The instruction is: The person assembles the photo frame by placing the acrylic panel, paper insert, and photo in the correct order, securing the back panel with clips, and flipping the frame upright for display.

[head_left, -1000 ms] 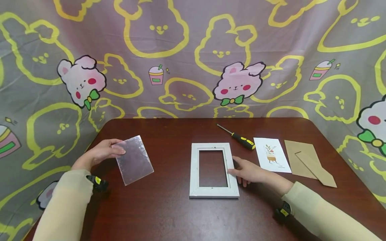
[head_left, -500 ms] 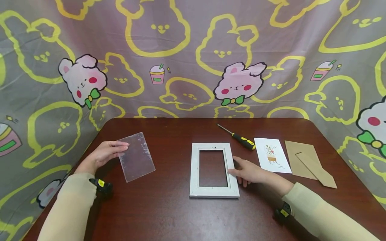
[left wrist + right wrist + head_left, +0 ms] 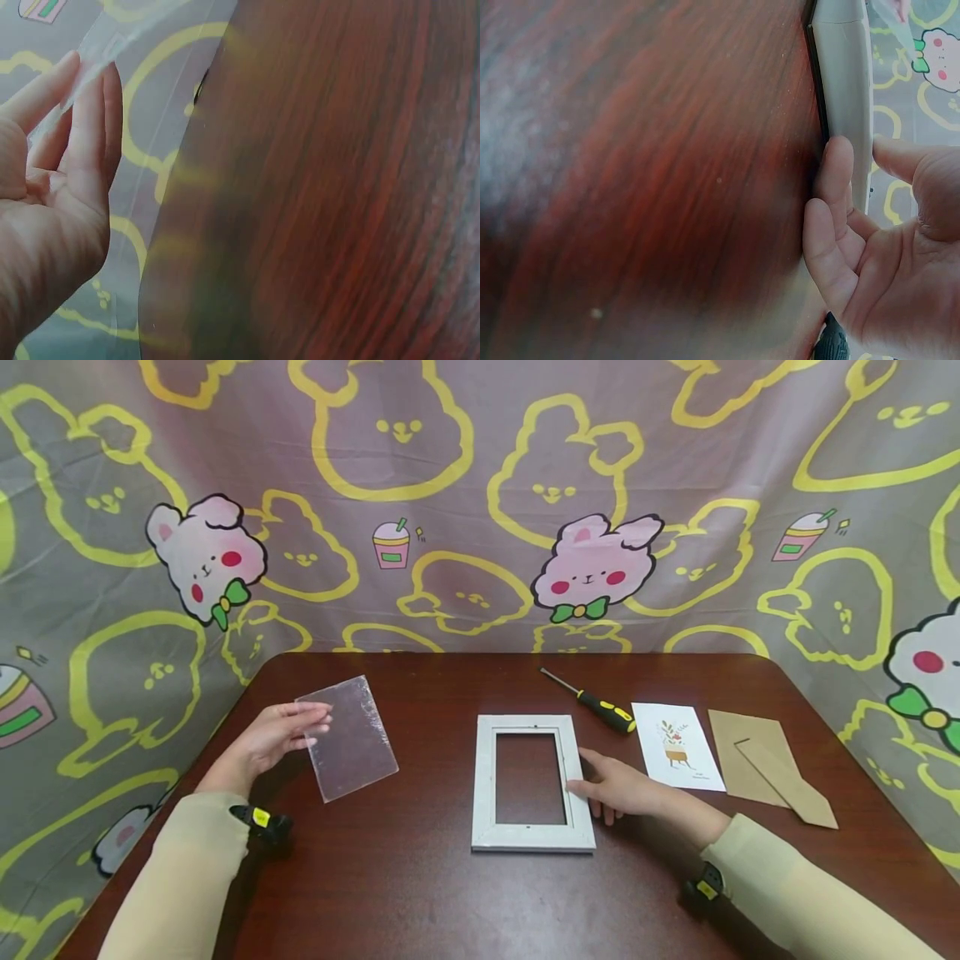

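My left hand (image 3: 277, 739) pinches a clear plastic sheet (image 3: 358, 747) by its left edge, thumb above and fingers beneath. The sheet is held tilted over the left part of the table. In the left wrist view the sheet (image 3: 112, 46) passes between the thumb and fingertips of the left hand (image 3: 64, 176). A white picture frame (image 3: 483, 789) lies at the middle of the table, its opening bare. Along its right side rests my right hand (image 3: 622, 787), thumb on top and fingers at the outer edge. The right wrist view shows those fingers (image 3: 832, 176) against the frame's side (image 3: 845, 82).
Behind the frame lies a black and yellow screwdriver (image 3: 606, 708). To the right are a white card (image 3: 701, 752) with a flower-pot print and a brown backing board (image 3: 750, 735) with an angled stand leg (image 3: 795, 789). A patterned curtain (image 3: 450, 610) borders the brown table (image 3: 390, 885).
My left hand has moved right and slightly away from me, carrying the clear plastic sheet closer to the picture frame. The right hand and the picture frame have stayed put.
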The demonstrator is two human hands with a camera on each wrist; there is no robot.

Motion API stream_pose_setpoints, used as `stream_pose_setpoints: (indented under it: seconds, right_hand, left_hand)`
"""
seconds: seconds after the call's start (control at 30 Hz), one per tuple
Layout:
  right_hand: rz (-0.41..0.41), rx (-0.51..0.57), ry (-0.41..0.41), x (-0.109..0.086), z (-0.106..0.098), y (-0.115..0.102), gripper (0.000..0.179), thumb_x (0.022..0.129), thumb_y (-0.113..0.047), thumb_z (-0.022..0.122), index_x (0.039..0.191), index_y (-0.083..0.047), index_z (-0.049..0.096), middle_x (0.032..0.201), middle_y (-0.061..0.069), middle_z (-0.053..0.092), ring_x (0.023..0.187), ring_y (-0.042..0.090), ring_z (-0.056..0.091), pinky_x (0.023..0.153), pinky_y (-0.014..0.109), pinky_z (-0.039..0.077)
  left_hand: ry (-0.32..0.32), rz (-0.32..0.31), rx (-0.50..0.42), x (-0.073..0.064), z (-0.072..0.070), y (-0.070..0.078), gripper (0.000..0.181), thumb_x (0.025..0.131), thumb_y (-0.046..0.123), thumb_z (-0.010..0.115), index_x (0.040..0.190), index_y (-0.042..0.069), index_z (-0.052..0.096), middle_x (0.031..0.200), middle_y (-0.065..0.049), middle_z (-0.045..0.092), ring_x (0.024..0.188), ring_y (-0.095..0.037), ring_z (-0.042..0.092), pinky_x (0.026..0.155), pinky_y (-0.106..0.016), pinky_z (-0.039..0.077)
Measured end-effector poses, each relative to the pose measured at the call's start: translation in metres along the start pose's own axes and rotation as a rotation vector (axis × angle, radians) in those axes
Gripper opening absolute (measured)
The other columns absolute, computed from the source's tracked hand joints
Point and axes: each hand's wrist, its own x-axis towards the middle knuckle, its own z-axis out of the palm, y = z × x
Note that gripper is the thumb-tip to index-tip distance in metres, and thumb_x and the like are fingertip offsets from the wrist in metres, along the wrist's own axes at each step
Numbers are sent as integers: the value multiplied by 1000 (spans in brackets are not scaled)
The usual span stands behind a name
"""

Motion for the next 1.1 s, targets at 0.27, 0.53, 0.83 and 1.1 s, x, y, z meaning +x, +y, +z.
stream_pose_setpoints:
  seconds: [0.27, 0.53, 0.83, 1.1]
  right_hand:
    - [17, -7, 2, 1, 0, 0, 72, 97, -30, 60, 148, 6, 23, 60, 5, 59, 47, 21, 57, 46, 33, 44]
    - [22, -12, 7, 1, 0, 0, 73, 97, -31, 60, 148, 6, 23, 59, 5, 59, 47, 21, 56, 46, 33, 45]
    - [31, -11, 4, 1, 0, 0, 74, 97, -32, 60, 148, 6, 23, 60, 5, 59, 48, 21, 57, 46, 32, 44]
    - [29, -7, 4, 0, 0, 0, 74, 97, -33, 60, 148, 6, 23, 60, 5, 59, 47, 21, 56, 46, 32, 44]
  left_hand:
    - [-28, 35, -50, 4, 18, 6, 23, 100, 14, 56, 90, 25, 74, 87, 4, 73, 83, -8, 70, 66, -20, 52]
    - [-2, 49, -107, 7, 43, 18, 22, 100, 15, 57, 89, 25, 74, 88, 6, 73, 83, -7, 69, 66, -21, 53]
    - [-40, 49, -179, 10, 73, 28, 24, 101, 14, 53, 93, 22, 73, 89, 2, 73, 83, -9, 69, 68, -23, 53]
    - [-75, 29, -206, 14, 97, 36, 23, 104, 11, 43, 109, 13, 65, 97, 0, 70, 89, -12, 67, 74, -28, 54]
